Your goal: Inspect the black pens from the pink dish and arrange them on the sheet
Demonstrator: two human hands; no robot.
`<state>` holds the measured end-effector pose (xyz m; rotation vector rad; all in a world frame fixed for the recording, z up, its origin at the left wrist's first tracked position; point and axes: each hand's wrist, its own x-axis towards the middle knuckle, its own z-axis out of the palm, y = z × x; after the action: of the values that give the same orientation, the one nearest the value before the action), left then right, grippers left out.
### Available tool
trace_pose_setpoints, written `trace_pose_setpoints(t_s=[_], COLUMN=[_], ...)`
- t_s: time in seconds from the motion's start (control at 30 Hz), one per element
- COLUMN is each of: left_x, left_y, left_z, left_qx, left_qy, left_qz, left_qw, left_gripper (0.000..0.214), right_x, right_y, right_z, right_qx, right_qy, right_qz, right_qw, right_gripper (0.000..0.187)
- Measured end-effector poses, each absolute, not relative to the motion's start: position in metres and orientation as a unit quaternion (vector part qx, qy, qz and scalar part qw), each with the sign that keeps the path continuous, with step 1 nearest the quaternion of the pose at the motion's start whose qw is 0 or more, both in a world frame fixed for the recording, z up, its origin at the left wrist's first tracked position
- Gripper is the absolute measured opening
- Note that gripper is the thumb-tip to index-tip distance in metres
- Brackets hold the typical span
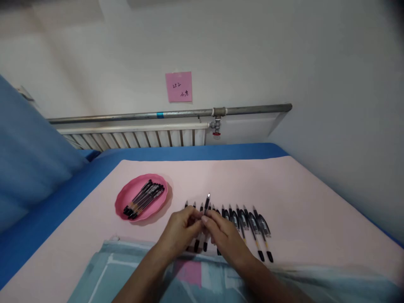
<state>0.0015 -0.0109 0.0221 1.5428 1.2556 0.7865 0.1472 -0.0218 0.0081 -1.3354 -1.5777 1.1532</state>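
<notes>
Both hands meet at the middle of the near table, pinching one black pen (207,202) that points up and away, its tip above the fingers. My left hand (181,227) has thumb and fingers closed at the pen's lower part. From the other side my right hand (225,235) closes on the same pen; its lower end is hidden by the fingers. Beneath and beside the hands lies a row of several uncapped pens (255,229), tips pointing away. Several loose black pen caps (264,225) lie between those on the right.
A pink scalloped plate (118,205) holding several pens (145,198) stands at the left. The table has a pink cover (303,210) with a blue edge. A light blue cloth (120,269) lies at the near side. Behind are a radiator (151,138) and a metal pipe (132,117).
</notes>
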Motion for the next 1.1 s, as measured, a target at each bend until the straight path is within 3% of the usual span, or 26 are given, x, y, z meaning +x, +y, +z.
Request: trace_pose_setpoints(t_s=[0.13, 0.33, 0.57, 0.77, 0.87, 0.97, 1.1], left_x=[-0.007, -0.038, -0.034, -0.034, -0.033, -0.032, -0.031], left_y=[-0.009, 0.011, 0.008, 0.009, 0.011, 0.012, 0.012], left_z=[0.025, 0.01, 0.008, 0.014, 0.018, 0.023, 0.024], left_qx=[0.642, 0.643, 0.633, 0.58, 0.515, 0.422, 0.336], left_qy=[0.46, 0.669, 0.703, 0.686, 0.63, 0.548, 0.484], left_qz=[0.3, 0.224, 0.187, 0.263, 0.357, 0.451, 0.506], left_qw=[0.535, 0.299, 0.267, 0.352, 0.459, 0.564, 0.63], left_gripper=[0.021, 0.011, 0.009, 0.014, 0.01, 0.024, 0.024], right_x=[0.149, 0.151, 0.152, 0.149, 0.146, 0.143, 0.141], right_y=[-0.02, -0.02, -0.02, -0.023, -0.026, -0.031, -0.035], right_z=[0.011, 0.019, 0.01, 0.011, 0.012, 0.009, 0.002], right_qx=[-0.535, -0.532, -0.52, -0.512, -0.491, -0.468, -0.471], right_qy=[-0.575, -0.505, -0.545, -0.583, -0.604, -0.625, -0.65], right_qz=[0.481, 0.55, 0.527, 0.508, 0.518, 0.53, 0.514], right_qw=[0.389, 0.398, 0.393, 0.374, 0.355, 0.329, 0.303], right_gripper=[0.028, 0.028, 0.031, 0.031, 0.028, 0.028, 0.031])
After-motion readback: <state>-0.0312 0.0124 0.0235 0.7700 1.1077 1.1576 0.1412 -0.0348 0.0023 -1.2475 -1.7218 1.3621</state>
